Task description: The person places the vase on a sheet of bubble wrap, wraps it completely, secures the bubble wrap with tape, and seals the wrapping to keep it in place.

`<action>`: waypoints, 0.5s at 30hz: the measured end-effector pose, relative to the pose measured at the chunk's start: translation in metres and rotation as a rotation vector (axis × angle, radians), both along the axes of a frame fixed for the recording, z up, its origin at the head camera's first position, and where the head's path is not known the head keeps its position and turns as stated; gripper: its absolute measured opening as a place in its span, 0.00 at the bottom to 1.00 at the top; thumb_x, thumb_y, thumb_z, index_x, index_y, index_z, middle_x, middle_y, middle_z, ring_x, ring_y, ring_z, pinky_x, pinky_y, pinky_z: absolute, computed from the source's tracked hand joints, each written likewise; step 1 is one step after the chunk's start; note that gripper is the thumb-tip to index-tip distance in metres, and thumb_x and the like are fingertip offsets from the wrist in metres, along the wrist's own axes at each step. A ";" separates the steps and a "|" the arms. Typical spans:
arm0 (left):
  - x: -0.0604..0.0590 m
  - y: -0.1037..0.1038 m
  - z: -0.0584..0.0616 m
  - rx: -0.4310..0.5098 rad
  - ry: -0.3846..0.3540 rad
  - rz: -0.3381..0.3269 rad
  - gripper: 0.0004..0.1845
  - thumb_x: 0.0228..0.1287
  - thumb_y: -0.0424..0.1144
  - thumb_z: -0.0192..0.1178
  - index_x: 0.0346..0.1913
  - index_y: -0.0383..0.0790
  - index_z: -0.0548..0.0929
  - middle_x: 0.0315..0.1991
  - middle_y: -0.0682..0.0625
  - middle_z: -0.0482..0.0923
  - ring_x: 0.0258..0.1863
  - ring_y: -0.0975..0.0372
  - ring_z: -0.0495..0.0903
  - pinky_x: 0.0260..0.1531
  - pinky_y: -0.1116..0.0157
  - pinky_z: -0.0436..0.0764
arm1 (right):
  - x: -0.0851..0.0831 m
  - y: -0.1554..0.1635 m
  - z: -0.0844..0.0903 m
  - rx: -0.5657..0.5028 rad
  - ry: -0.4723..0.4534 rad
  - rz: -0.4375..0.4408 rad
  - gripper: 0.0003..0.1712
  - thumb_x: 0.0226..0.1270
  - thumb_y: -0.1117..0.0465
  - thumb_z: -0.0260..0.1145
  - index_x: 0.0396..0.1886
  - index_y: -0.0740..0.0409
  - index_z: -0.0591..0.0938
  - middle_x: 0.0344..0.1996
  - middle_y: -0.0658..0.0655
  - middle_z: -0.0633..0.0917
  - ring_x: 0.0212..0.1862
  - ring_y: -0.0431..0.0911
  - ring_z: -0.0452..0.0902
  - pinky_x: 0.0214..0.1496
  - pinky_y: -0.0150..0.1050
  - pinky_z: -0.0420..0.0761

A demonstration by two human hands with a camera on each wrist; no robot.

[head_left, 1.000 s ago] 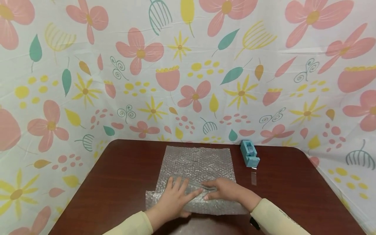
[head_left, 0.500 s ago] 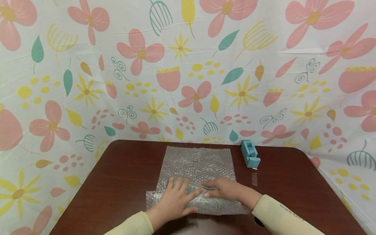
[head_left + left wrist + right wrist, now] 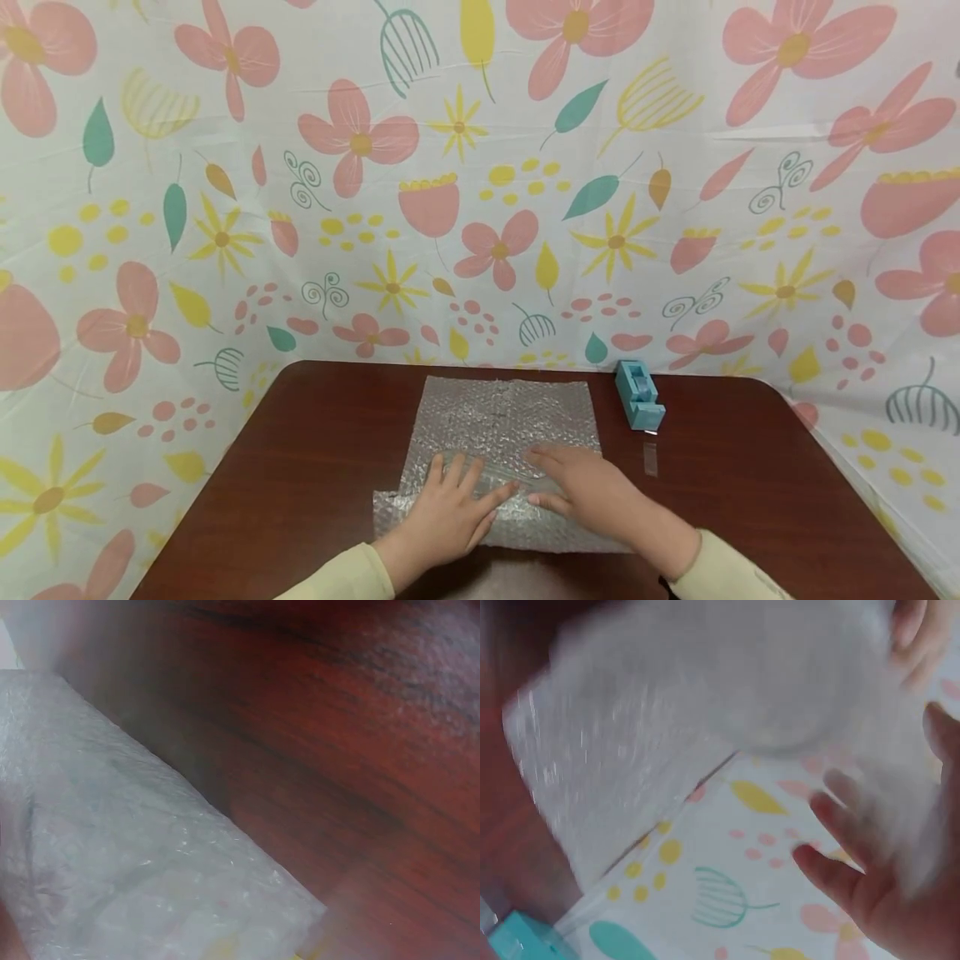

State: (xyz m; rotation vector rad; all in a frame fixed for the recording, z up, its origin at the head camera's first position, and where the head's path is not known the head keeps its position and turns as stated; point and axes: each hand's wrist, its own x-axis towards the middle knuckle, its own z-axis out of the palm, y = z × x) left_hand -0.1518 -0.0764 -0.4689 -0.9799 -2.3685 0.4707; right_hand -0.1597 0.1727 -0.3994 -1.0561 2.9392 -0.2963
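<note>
Bubble wrap, its near edge folded, is pressed by the left hand at lower centre of the frame.
Nothing is gripped: the left fingers are spread over the fold, apparently so that it is kept from springing up. The right hand's fingers are extended, with nothing held; whether the wrap is touched cannot be told. At right, a tape dispenser and tape strip are placed apart, presumably within reach.
</note>
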 end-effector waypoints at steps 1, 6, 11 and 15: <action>0.000 0.000 0.000 0.001 -0.002 0.001 0.25 0.79 0.60 0.43 0.76 0.73 0.65 0.62 0.49 0.78 0.59 0.52 0.79 0.55 0.50 0.82 | 0.007 0.000 -0.006 -0.002 0.103 0.013 0.34 0.72 0.39 0.63 0.67 0.56 0.79 0.65 0.58 0.83 0.66 0.56 0.80 0.63 0.58 0.81; -0.001 0.000 0.002 0.003 -0.027 0.015 0.25 0.80 0.59 0.43 0.76 0.72 0.66 0.62 0.49 0.79 0.59 0.53 0.80 0.56 0.50 0.82 | 0.040 -0.004 -0.041 0.015 0.589 0.077 0.39 0.73 0.33 0.57 0.74 0.50 0.72 0.71 0.52 0.79 0.76 0.45 0.69 0.79 0.47 0.67; 0.000 0.001 0.004 -0.006 -0.054 0.036 0.26 0.79 0.59 0.43 0.76 0.72 0.65 0.62 0.50 0.78 0.60 0.53 0.79 0.57 0.49 0.82 | 0.050 -0.003 -0.069 0.109 0.828 0.098 0.54 0.76 0.26 0.41 0.85 0.55 0.41 0.85 0.53 0.41 0.86 0.45 0.26 0.87 0.46 0.28; 0.000 0.002 0.004 -0.003 -0.051 0.030 0.26 0.78 0.59 0.45 0.76 0.72 0.65 0.62 0.50 0.78 0.59 0.54 0.79 0.56 0.50 0.82 | 0.047 -0.002 -0.076 0.146 0.847 0.057 0.65 0.66 0.21 0.49 0.84 0.57 0.37 0.83 0.55 0.32 0.85 0.47 0.23 0.86 0.48 0.27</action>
